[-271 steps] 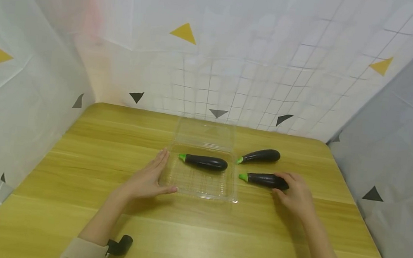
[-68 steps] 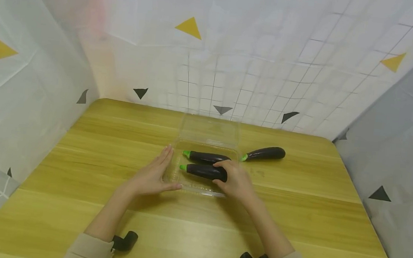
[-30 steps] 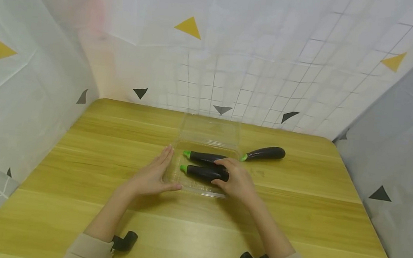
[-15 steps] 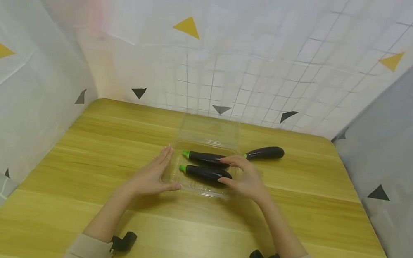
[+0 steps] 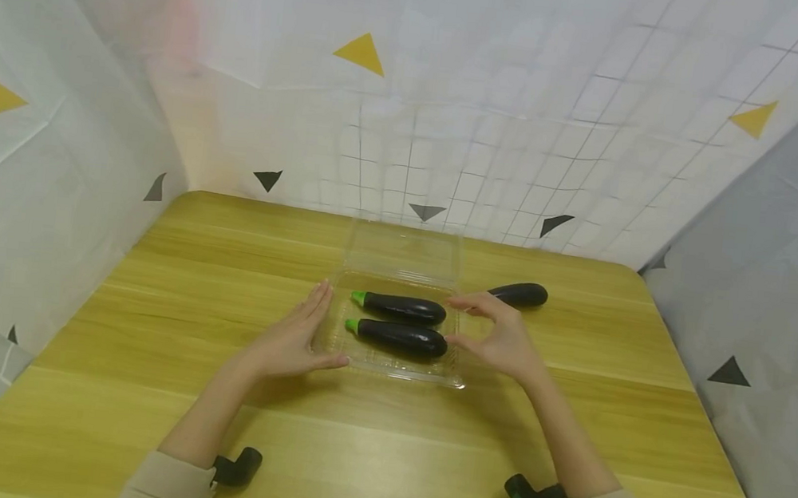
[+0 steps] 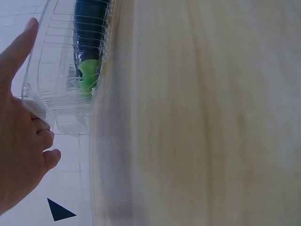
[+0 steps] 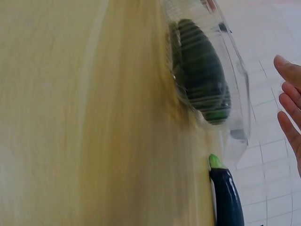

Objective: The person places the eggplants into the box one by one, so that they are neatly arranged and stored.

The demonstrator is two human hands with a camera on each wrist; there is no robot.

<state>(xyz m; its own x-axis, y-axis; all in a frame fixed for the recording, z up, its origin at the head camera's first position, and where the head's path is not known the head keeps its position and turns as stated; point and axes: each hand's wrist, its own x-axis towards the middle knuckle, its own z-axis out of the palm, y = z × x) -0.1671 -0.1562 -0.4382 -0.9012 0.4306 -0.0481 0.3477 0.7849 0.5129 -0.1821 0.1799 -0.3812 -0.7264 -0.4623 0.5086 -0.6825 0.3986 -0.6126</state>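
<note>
In the head view two dark eggplants, the rear eggplant [image 5: 404,309] and the front eggplant [image 5: 401,338], lie side by side in a clear plastic clamshell container [image 5: 401,374], green stems to the left. My left hand [image 5: 289,341] rests against the container's left side, thumb at the front corner and fingers along the edge. My right hand [image 5: 502,339] holds nothing; its thumb and fingers are parted at the container's right rim. A third eggplant [image 5: 523,295] lies on the table beyond it, its stem end hidden by that hand; the right wrist view shows its green stem [image 7: 216,161].
The container's clear lid [image 5: 404,249] is folded back toward the rear wall [image 5: 237,129]. The wooden table [image 5: 365,454] is walled by pale sheeting at the back and sides. A black wrist camera [image 5: 238,467] sits at my left sleeve, another wrist camera [image 5: 535,497] at my right.
The front eggplant was carried from the table at right into the container beside the rear one. My right hand has let go of it and drawn back right; my left hand stays in place.
</note>
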